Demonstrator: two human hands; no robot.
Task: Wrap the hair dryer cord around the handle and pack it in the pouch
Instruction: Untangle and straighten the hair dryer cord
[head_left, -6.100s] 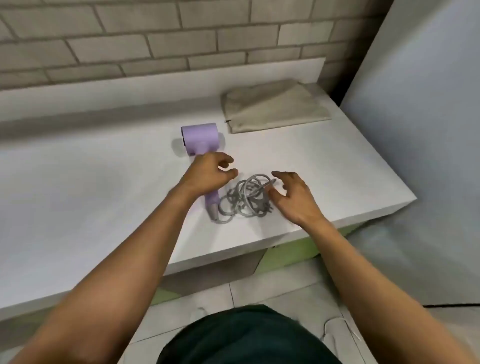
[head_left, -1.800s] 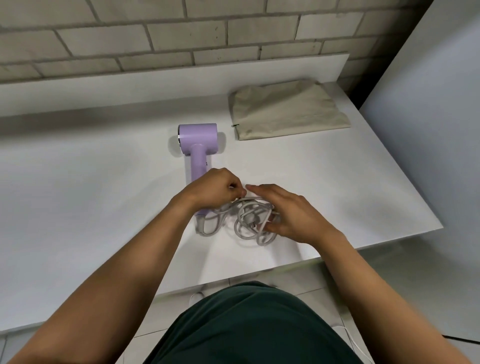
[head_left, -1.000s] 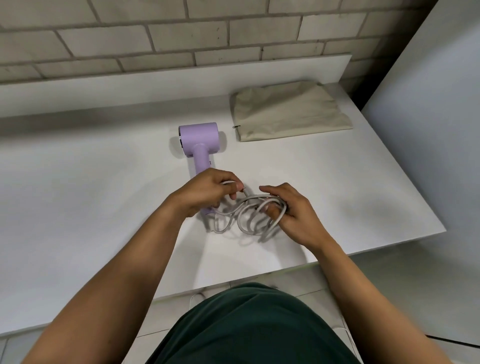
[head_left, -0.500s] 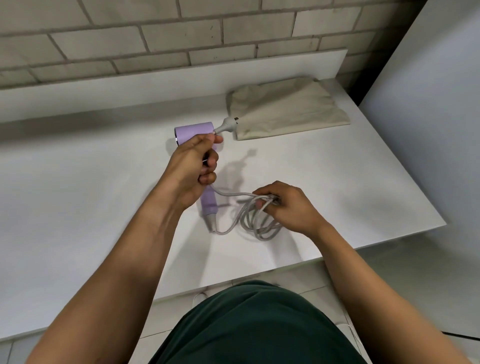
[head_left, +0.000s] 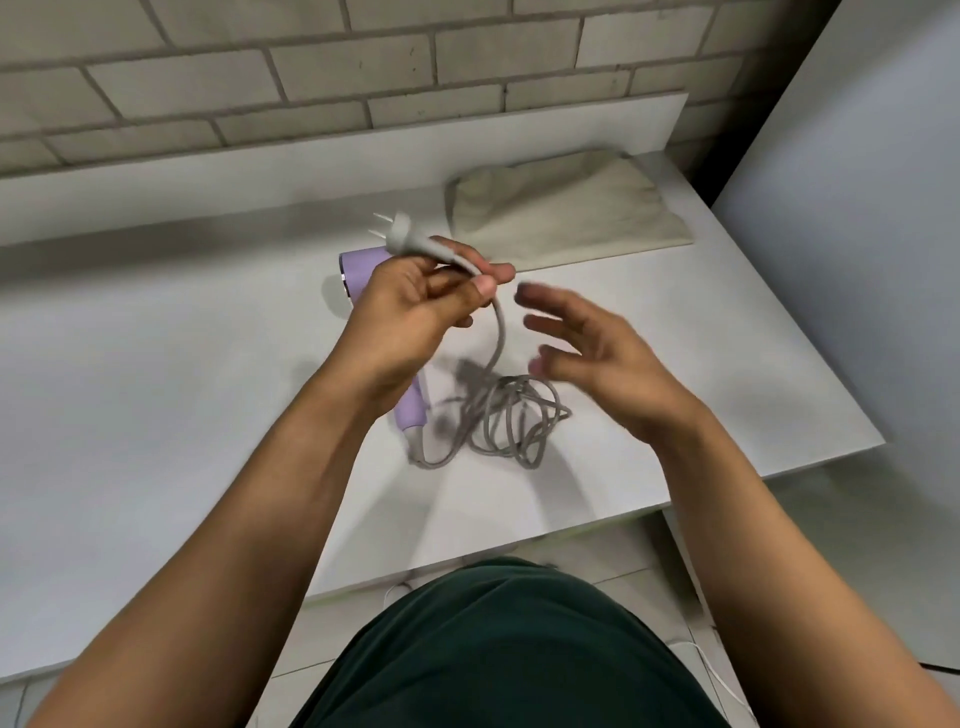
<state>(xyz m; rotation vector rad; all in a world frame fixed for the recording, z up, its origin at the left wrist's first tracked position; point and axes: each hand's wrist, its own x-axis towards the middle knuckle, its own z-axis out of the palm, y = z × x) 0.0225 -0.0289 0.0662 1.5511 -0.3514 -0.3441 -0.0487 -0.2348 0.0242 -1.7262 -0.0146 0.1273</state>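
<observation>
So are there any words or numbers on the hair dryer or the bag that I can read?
None. The purple hair dryer, the grey plug and the beige pouch show no readable words, numbers or logos.

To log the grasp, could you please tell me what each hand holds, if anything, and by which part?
The left hand pinches the grey cord just behind its plug; the right hand is open and holds nothing.
</observation>
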